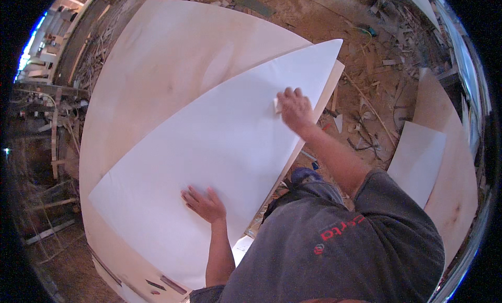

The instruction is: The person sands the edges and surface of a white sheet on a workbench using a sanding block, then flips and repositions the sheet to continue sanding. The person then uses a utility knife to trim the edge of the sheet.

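A large white sheet (209,130), smooth like laminate, lies over a pale plywood board (136,78). Its far right corner reaches the board's edge. My left hand (208,204) rests flat on the nearer part of the sheet, fingers spread, with nothing in it. Farther off to the right, my right hand (296,110) presses down on the sheet near its right edge. Its fingers are closed over a small pale block (276,106), which shows only at the left side of the hand; the rest is hidden beneath it.
Wood scraps and sawdust litter the floor (374,88) beyond the board. At the right, a white panel piece (418,159) leans on another plywood sheet (460,198). Cluttered timber (55,141) stands at the left. Two small dark strips (172,283) lie by the near edge.
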A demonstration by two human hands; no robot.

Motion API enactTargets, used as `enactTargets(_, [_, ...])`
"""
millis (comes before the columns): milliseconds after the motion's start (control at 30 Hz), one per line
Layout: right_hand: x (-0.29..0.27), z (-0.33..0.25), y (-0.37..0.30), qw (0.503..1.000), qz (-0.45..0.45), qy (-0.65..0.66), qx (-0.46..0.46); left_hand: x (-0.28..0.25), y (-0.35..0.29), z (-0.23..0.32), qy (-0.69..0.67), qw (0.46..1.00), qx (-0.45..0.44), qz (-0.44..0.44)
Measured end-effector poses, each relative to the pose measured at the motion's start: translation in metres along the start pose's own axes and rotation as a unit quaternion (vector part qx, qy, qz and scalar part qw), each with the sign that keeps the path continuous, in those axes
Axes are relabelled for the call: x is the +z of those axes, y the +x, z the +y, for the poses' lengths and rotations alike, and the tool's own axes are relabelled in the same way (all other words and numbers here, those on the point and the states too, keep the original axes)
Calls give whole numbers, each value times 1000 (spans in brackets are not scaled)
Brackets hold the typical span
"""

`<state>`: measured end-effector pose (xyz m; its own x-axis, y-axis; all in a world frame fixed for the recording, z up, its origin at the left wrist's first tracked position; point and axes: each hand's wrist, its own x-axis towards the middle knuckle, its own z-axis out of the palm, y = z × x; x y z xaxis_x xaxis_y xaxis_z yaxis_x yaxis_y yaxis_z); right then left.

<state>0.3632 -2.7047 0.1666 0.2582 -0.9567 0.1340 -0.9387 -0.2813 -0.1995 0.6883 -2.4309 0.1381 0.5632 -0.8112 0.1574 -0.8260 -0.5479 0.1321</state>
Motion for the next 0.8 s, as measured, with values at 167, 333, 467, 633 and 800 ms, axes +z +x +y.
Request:
enactTargets(167, [16, 69, 71, 994, -18, -60, 88, -4, 3, 5, -24, 1000, -6, -6])
enactTargets(333, [12, 128, 119, 982, -8, -77, 170, -4, 0, 0, -13, 1000, 10, -9])
enactTargets(467, [14, 171, 140, 975, -23, -71, 208, -6, -7, 4, -7, 1000, 18, -10])
enactTargets(633, [19, 245, 159, 972, -10, -126, 200, -3, -8, -3, -31, 999, 24, -6])
enactTargets(800, [-49, 267, 171, 972, 25, -162, 170, -8, -8, -5, -43, 999, 14, 17])
